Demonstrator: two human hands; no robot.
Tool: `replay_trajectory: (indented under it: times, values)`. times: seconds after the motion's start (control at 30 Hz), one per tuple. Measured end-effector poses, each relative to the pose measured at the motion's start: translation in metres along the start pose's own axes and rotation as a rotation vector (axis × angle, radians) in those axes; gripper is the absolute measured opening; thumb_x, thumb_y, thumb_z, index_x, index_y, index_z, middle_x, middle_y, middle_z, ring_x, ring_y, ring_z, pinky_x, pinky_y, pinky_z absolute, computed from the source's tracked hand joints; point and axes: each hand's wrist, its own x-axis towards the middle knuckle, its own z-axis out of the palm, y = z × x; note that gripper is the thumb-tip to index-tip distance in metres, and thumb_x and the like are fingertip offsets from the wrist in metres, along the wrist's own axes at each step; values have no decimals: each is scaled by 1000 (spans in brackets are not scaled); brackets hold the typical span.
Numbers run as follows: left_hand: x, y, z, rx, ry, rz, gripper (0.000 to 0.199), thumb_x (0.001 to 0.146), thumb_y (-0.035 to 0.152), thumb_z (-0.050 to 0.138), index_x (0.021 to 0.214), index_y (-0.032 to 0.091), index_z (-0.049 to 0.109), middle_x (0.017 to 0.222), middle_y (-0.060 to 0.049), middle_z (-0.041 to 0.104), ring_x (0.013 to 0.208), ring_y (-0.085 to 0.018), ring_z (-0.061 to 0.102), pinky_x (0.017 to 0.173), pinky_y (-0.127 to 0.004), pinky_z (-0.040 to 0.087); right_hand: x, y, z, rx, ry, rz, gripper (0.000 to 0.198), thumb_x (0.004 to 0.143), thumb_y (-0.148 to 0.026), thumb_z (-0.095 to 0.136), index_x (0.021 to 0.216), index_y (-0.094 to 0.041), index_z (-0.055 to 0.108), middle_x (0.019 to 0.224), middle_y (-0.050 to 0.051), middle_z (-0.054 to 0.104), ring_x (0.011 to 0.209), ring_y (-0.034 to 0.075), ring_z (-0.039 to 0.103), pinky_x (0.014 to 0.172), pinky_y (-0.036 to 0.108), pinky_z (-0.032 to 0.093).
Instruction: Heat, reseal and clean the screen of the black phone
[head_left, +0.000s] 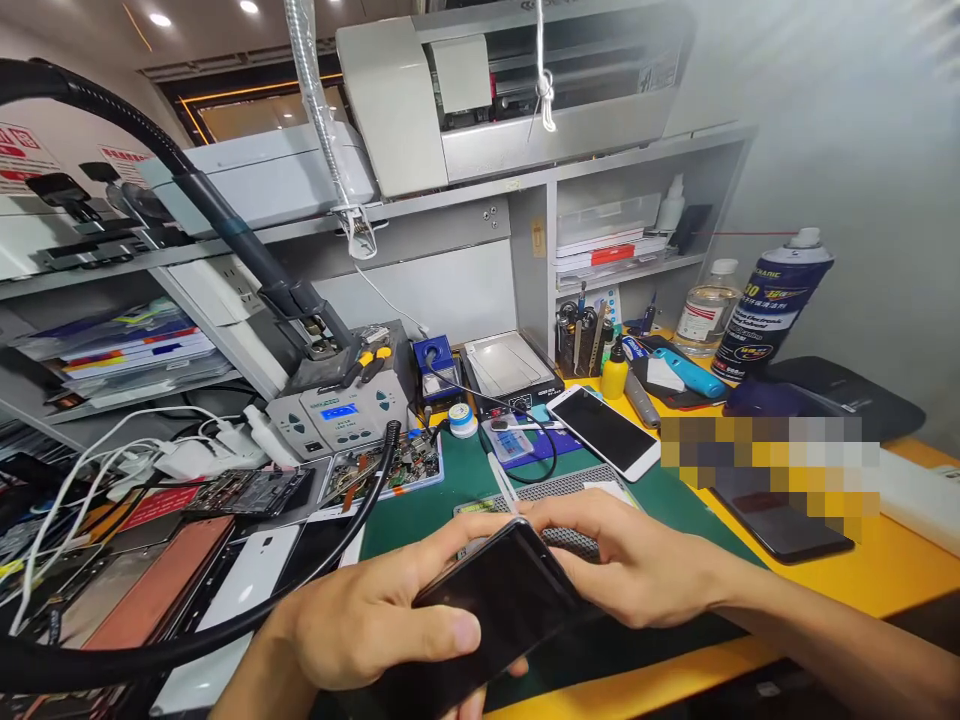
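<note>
A black smartphone [502, 610] is tilted up above the green mat, its dark, glossy face towards me. My left hand [375, 600] is wrapped round its left side, the thumb lying across the front and fingertips showing under the lower edge. At the phone's upper right corner, my right hand [630, 560] grips the edge, index finger over the top and thumb along the side. Behind the hands lies a perforated metal plate [592, 478] on the green mat [405, 525]. A white-framed phone [606, 430] rests just beyond it.
A grey rework station [345, 410] stands behind at the left, its black hose [352, 545] curving across the front left. Phones and housings [232, 590] are piled there. At the right are a spray can [772, 305], a clear bottle [705, 310] and a dark phone [787, 520].
</note>
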Motion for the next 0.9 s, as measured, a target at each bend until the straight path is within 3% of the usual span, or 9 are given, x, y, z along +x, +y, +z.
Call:
replay_trajectory:
  times: [0.23, 0.5, 0.67, 0.9]
  values:
    - [-1, 3, 5, 130, 25, -54, 45, 97, 43, 57, 134, 26, 39, 108, -10, 70, 73, -16, 73, 59, -23, 50, 0, 1, 4, -24, 18, 28, 21, 97, -22, 50, 105, -17, 69, 101, 6, 74, 98, 19, 67, 88, 27, 52]
    - [4, 3, 1, 165, -70, -128, 35, 99, 41, 55, 128, 25, 42, 107, -5, 67, 68, -10, 69, 66, -23, 53, 5, 8, 2, -73, -10, -115, 19, 95, -17, 54, 107, -14, 69, 103, 10, 72, 97, 19, 63, 90, 33, 49]
    - [2, 0, 0, 138, -62, -175, 36, 100, 36, 55, 133, 30, 41, 115, -5, 67, 77, -10, 71, 69, -22, 54, 4, 8, 2, -79, -39, -127, 20, 98, -15, 51, 109, -12, 67, 101, 10, 70, 91, 18, 63, 82, 31, 50]
    - [3, -1, -4, 78, -99, -158, 36, 99, 34, 58, 132, 28, 45, 109, -6, 70, 79, -15, 74, 66, -23, 54, 3, 13, 2, -91, 23, -267, 21, 98, -9, 52, 114, -12, 64, 103, 11, 69, 99, 18, 64, 88, 32, 51]
